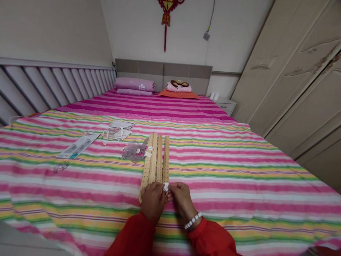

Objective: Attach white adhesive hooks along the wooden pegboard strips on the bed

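Several long wooden strips with rows of small holes [152, 166] lie side by side on the striped bedspread. My left hand [153, 202] is closed over their near ends, its fingers pinching a small white piece [166, 186]. From the other side, the fingertips of my right hand [183, 197] pinch at the same white piece; a white bead bracelet is on that wrist. Whether the piece is fixed to the rightmost strip I cannot tell. A clear plastic bag of small parts [133, 151] rests against the left side of the strips, with small white bits near it.
Left of the strips lie a blister pack [79, 145], crumpled clear packaging [119, 129] and a small wiry bundle [60, 167]. Folded pink bedding [134, 85] sits by the headboard [185, 70]. A slatted rail [59, 81] runs along the left; a wardrobe [294, 71] stands right.
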Motion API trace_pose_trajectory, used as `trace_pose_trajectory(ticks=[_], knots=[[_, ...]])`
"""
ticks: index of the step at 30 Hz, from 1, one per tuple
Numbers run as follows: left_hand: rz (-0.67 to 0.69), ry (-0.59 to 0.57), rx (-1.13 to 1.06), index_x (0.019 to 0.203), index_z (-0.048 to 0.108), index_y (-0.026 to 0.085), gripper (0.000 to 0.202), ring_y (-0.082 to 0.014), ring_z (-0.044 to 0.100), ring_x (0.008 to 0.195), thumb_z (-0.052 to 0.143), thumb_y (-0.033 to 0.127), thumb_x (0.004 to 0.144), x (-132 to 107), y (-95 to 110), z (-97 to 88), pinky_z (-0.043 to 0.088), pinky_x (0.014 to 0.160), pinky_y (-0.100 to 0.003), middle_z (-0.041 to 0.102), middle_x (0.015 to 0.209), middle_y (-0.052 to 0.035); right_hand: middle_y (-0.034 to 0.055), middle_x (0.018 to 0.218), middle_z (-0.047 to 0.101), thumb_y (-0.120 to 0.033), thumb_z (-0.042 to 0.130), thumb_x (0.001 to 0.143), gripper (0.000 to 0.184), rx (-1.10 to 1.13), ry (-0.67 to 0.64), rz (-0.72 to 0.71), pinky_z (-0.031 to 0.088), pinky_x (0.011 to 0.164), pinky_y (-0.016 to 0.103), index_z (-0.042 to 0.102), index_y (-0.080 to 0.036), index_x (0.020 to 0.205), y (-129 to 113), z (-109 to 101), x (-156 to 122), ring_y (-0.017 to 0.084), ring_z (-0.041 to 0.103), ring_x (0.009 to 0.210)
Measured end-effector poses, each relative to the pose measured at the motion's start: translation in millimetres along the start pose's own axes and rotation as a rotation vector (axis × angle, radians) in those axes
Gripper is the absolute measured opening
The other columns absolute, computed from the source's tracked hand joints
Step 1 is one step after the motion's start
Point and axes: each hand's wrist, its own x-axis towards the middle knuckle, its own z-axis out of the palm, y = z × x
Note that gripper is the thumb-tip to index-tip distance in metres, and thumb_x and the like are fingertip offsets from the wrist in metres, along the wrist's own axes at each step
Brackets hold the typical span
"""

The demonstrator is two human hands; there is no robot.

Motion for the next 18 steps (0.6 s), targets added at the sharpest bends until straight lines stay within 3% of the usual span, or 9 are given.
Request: trace_pose_trajectory(ticks=[12,18], knots=[[0.1,0.038,0.047,0.114,0.065,0.029,0.035,-0.0231,0.056,0.105,0.051,0.022,0.082,-9,-3,2.3,0.035,0.082,-0.038,0.066,0.116,-0.005,-0.0044,0.037,0.055,-0.025,0.065,0.053,0.015,-0.019,0.008,-0.009,0.039,0.034,0.021,0.051,-0.02,0.053,-8,3,-7,0.01,0.047,0.032],[0.077,0.094,0.038,0.113,0.064,0.026,0.035,-0.0246,0.057,0.106,0.055,0.023,0.08,-13,-2,0.3,0.034,0.085,-0.04,0.07,0.11,-0.0046,-0.0054,0.038,0.055,-0.028,0.066,0.053,0.017,-0.018,0.007,-0.011,0.039,0.033,0.022,0.051,-0.02,0.054,-6,1,-7,0.01,0.046,0.031]])
